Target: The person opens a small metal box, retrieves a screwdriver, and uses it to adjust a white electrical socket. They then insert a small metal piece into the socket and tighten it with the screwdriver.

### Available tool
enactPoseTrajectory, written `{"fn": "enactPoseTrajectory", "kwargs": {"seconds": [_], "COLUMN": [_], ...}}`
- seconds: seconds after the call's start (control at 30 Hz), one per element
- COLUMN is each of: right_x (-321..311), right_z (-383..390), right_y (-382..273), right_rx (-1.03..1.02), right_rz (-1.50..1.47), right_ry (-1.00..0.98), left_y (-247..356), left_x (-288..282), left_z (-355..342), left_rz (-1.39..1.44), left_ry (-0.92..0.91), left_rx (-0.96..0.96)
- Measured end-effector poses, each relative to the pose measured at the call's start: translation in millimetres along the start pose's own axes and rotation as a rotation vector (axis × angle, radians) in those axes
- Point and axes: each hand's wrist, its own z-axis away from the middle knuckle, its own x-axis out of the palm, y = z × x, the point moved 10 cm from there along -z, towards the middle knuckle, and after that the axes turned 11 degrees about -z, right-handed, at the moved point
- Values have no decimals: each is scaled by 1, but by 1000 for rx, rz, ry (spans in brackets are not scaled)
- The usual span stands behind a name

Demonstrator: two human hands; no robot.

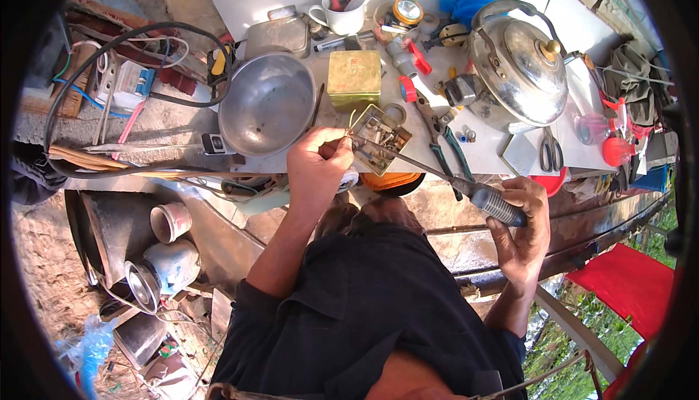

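My left hand (320, 159) is closed in a pinch at the table's front edge, with a thin yellowish wire-like piece (352, 119) sticking up from the fingertips. My right hand (523, 225) grips the dark ribbed handle of a long-shafted screwdriver (484, 197). Its metal shaft runs leftward across a small open tin (403, 139) holding several small metal parts, and the tip ends close to my left fingertips. Whether the tip touches the piece I cannot tell. Behind the small tin stands a gold-coloured square tin (354, 76).
A metal bowl (266, 105) stands at left and a large kettle (520, 65) at right. Pliers (444, 138), scissors (550, 151), red tape (408, 89) and a white mug (338, 17) with tools lie around. A black cable (51, 108) loops at far left.
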Motion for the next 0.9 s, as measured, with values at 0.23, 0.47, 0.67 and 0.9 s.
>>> {"fn": "enactPoseTrajectory", "kwargs": {"seconds": [0.23, 0.47, 0.67, 0.9], "right_x": [-6, -13, -15, -6], "right_z": [12, 12, 19, 23], "right_y": [27, -3, 9, 41], "right_rx": [347, -41, 7, 86], "right_rz": [-221, -176, -207, -382], "right_ry": [159, 190, 182, 235], "left_y": [-1, -4, -5, -9], "left_x": [7, 8, 8, 15], "left_z": [-1, -2, -2, -5], "left_rz": [66, 96, 102, 115], "left_ry": [-15, -49, -75, -132], "left_rx": [-4, -34, -75, -70]}}
